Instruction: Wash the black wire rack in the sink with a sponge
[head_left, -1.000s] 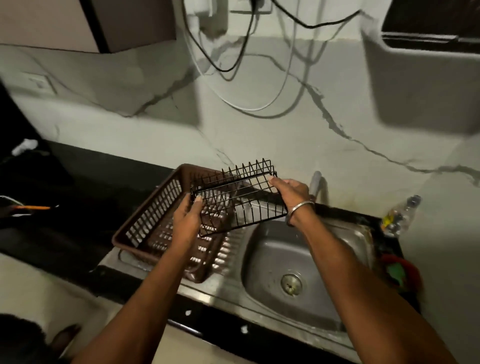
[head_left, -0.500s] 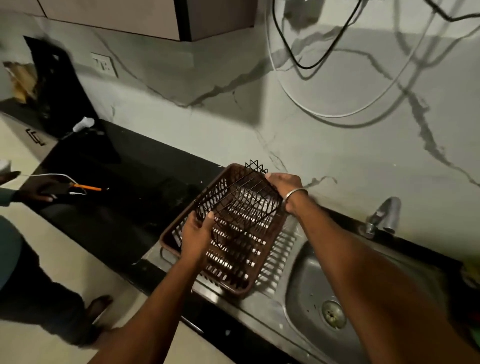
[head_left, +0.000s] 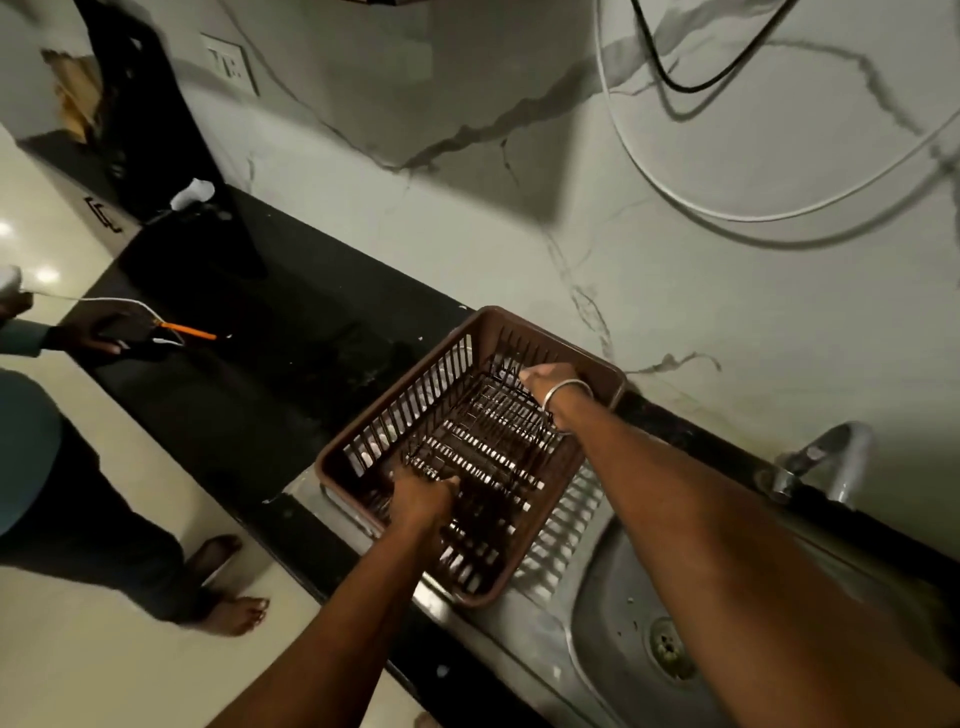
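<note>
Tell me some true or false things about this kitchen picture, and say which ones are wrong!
1. The black wire rack is inside the brown basket. True.
2. The rack lies in the sink bowl. False: it is in the basket beside the bowl.
3. Both the left hand and the right hand hold the rack. True.
4. Water pours from the tap. False: no water shows.
5. A sponge is in the left hand. False: it only grips the rack.
</note>
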